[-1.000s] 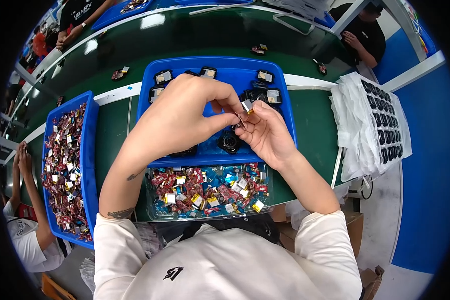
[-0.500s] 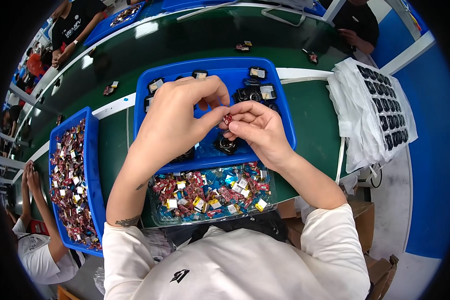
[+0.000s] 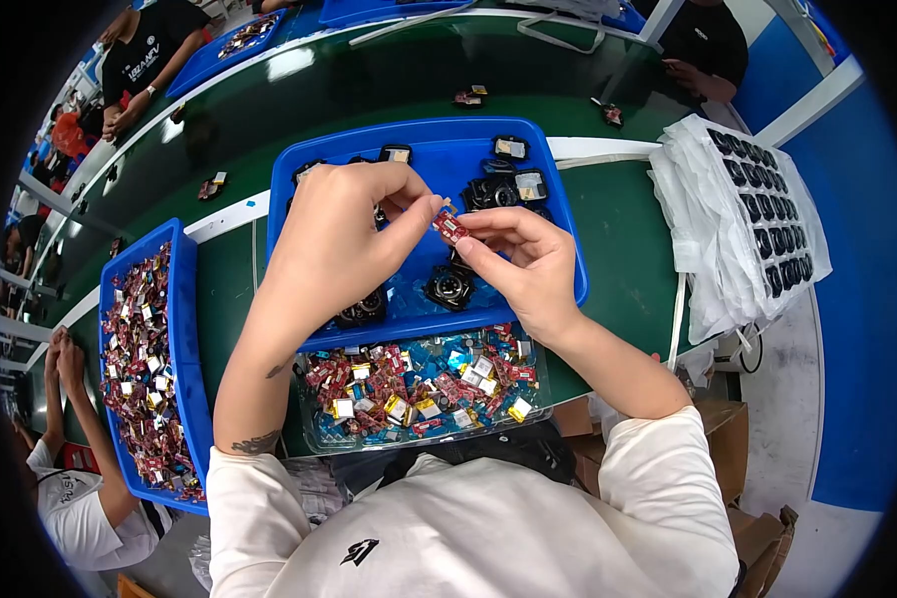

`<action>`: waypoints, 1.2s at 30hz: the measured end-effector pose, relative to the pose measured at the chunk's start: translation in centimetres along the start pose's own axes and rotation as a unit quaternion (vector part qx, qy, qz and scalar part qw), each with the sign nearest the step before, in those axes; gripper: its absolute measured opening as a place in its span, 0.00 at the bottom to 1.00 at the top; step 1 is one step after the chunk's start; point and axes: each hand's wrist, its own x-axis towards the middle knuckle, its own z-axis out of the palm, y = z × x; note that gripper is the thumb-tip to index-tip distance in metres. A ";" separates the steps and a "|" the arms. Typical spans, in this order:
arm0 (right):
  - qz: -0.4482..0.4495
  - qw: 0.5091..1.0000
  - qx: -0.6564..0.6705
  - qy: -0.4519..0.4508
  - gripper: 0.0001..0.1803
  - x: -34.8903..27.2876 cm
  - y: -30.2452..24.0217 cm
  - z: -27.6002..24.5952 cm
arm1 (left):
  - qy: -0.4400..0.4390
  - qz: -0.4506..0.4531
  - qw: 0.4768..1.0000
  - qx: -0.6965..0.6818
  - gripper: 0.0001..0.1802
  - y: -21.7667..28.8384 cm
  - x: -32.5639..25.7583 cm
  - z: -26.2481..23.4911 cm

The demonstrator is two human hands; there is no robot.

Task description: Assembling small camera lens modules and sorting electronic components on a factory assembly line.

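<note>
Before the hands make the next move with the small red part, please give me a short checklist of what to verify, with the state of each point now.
1. Small red part is pinched between both hands: ok, left hand and right hand each have fingertips on it.
2. Part is held above the blue tray, not over the table edge: ok.
3. Black round parts lie in the blue tray close under the hands: ok.
4. Clear tray of red parts is within near reach: ok.
5. Orientation of the red part: cannot tell, too small.
6. Part free of damage: cannot tell.
</note>
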 end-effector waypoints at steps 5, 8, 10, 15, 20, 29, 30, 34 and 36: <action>0.009 1.000 0.018 -0.016 0.11 0.2 -0.1 -0.2 | -0.072 -0.067 0.993 -0.068 0.08 -0.5 0.3 -0.9; 0.051 0.994 0.090 -0.022 0.13 0.6 -0.6 -0.4 | 0.009 0.046 0.999 0.024 0.09 0.1 0.2 -1.0; 0.119 0.982 0.132 -0.058 0.14 0.7 -1.0 -0.8 | 0.005 0.190 0.980 0.053 0.13 0.4 0.1 -1.2; 0.094 0.976 0.168 -0.102 0.14 0.5 -0.4 -0.5 | -0.072 0.170 0.981 0.066 0.11 -0.3 -0.2 -1.1; 0.128 0.978 0.146 -0.074 0.14 0.8 -0.4 -0.6 | -0.034 0.151 0.987 0.051 0.09 -0.7 -0.2 -1.1; 0.096 0.985 0.136 -0.047 0.09 0.6 -0.3 -0.3 | -0.060 0.145 0.985 0.072 0.09 -0.5 0.1 -0.5; 0.096 0.986 0.125 -0.045 0.09 0.6 -0.3 -0.4 | -0.059 0.145 0.985 0.072 0.09 -0.8 0.1 -0.3; 0.095 0.987 0.117 -0.058 0.08 0.7 0.1 -0.8 | -0.012 0.126 0.990 0.057 0.06 -1.3 0.0 -0.3; 0.094 0.986 0.126 -0.059 0.08 0.7 0.0 -0.8 | -0.018 0.106 0.993 0.045 0.05 -1.0 0.0 -0.5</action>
